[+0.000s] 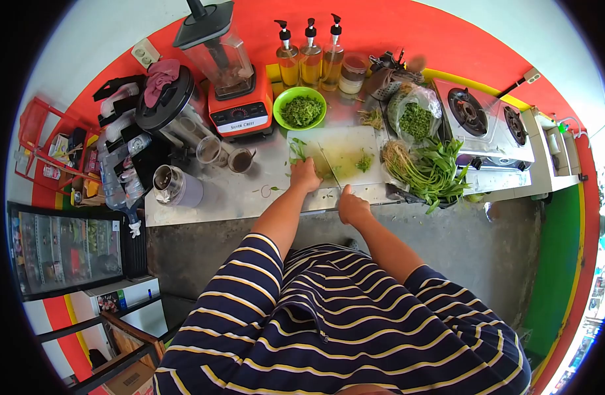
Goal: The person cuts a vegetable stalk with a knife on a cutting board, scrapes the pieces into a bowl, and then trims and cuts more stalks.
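Observation:
My right hand (352,207) is closed round the handle of a kitchen knife (330,166). Its blade slants across a pale cutting board (342,139) with green-stained wet patches. At the board's left side, my left hand (306,176) grips leafy greens (298,150), whose leaves stick out beyond the fingers. A small heap of chopped greens (364,162) lies right of the blade. Behind the board, a lime-green bowl (277,113) holds chopped greens. To the right lie a large bundle of long-stemmed leafy greens (437,174) and a plastic bag of greens (418,122).
An orange-based blender (241,116) stands at the back left, near several pump bottles (310,60). Two cups and a steel container (177,186) occupy the counter's left part. A two-burner gas stove (490,135) is at the right. The metal counter's front edge (250,214) runs before me.

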Demonstrator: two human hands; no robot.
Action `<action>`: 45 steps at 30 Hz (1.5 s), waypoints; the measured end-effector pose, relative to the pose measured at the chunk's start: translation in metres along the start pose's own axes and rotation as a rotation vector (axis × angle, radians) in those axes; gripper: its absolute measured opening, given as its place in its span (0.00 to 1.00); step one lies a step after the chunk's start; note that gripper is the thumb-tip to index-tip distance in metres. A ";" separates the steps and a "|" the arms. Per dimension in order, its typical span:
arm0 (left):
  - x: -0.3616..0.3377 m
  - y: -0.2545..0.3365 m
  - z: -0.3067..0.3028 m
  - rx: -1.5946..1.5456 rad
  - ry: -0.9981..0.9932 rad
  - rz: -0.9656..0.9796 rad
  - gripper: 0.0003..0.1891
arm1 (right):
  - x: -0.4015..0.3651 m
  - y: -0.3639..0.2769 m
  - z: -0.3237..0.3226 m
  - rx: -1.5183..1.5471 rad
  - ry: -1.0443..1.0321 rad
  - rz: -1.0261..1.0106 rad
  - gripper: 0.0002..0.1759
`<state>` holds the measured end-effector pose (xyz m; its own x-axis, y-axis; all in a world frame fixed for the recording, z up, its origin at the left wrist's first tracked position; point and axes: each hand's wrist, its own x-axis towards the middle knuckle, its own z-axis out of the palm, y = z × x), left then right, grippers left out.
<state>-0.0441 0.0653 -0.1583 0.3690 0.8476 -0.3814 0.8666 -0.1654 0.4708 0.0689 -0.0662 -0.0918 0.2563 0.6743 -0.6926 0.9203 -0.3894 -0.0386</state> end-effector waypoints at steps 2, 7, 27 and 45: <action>-0.003 0.001 -0.002 -0.002 -0.005 -0.012 0.27 | 0.020 0.001 0.008 0.050 0.058 -0.019 0.43; 0.006 -0.007 0.011 0.058 0.098 0.040 0.26 | 0.006 -0.004 -0.046 -0.028 -0.031 -0.070 0.36; -0.002 -0.005 0.010 0.011 0.106 0.027 0.27 | -0.003 -0.015 -0.019 0.047 0.086 -0.035 0.40; -0.001 -0.006 0.010 -0.020 0.114 0.040 0.27 | 0.013 -0.018 0.003 0.092 0.066 0.002 0.44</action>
<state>-0.0461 0.0607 -0.1691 0.3613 0.8927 -0.2694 0.8446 -0.1909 0.5002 0.0542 -0.0527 -0.1023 0.2797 0.7124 -0.6436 0.8897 -0.4443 -0.1051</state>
